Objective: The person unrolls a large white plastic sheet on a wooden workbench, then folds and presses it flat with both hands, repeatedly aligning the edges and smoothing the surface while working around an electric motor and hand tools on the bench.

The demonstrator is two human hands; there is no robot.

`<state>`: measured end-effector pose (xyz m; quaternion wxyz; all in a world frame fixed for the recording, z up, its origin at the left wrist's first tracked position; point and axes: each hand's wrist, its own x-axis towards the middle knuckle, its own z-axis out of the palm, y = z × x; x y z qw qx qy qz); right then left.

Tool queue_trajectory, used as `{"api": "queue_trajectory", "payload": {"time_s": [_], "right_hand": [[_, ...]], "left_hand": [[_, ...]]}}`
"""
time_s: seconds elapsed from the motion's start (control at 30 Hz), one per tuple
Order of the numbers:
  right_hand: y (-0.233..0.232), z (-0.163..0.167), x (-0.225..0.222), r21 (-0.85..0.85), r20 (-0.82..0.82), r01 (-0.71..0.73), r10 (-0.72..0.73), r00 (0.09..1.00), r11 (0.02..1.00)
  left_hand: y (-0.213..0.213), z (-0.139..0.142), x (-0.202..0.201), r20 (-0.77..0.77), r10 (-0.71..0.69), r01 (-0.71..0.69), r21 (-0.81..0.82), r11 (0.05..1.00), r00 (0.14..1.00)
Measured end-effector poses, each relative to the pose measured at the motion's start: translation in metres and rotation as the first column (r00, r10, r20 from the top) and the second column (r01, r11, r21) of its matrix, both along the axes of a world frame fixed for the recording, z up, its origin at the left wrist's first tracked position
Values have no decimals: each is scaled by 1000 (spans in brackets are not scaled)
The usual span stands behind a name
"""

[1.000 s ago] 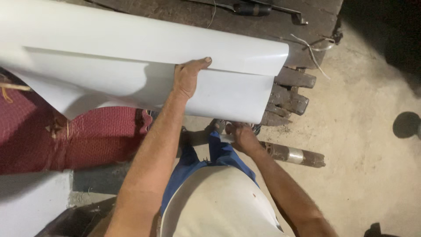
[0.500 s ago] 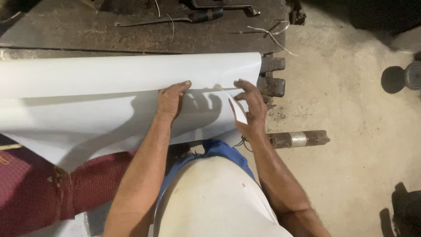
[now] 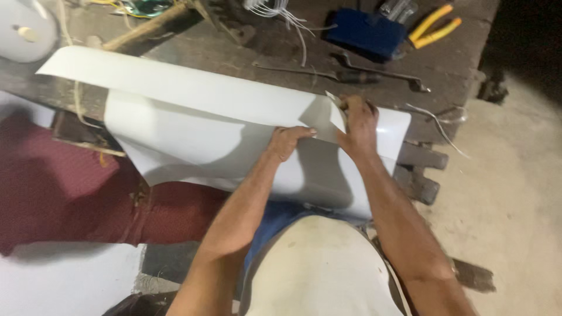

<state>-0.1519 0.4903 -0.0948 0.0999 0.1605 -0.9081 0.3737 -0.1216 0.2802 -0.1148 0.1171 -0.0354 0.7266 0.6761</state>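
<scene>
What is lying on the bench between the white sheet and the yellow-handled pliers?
In the head view, a long dark metal wrench lies between the white sheet and the yellow-handled pliers, with bare bench around it.

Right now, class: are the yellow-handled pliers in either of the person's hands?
No: the yellow-handled pliers lie on the workbench, while the left hand and right hand press the white sheet.

White roll (image 3: 23, 29) cut off at the left edge.

A dark, worn worktop (image 3: 234, 55) carries a large white sheet (image 3: 193, 96), a long wrench (image 3: 351, 73), yellow-handled pliers (image 3: 434, 24), a blue box (image 3: 366, 32) and loose wires (image 3: 293, 20).
</scene>
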Motion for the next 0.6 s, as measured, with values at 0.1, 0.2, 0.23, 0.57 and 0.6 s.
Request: {"api": "queue_trajectory", "payload": {"time_s": [0.1, 0.2, 0.23, 0.57, 0.6], "right_hand": [[4, -1, -5, 27, -79, -7, 10, 997, 1000], [4, -1, 2, 68, -61, -12, 16, 998, 998], [2, 0, 7, 91, -77, -12, 19, 997, 996], [-20, 4, 32, 264, -121, 0, 33, 992, 964], [-20, 3, 32, 244, -153, -13, 51, 987, 970]], "left_hand": [[-7, 0, -22, 32, -31, 23, 230, 973, 999], [-16, -2, -20, -127, -121, 134, 104, 985, 984], [-19, -6, -14, -216, -180, 184, 0, 983, 960], [-65, 77, 79, 10, -205, 205, -88, 975, 979], [-69, 90, 81, -86, -260, 241, -185, 953, 962]]}}
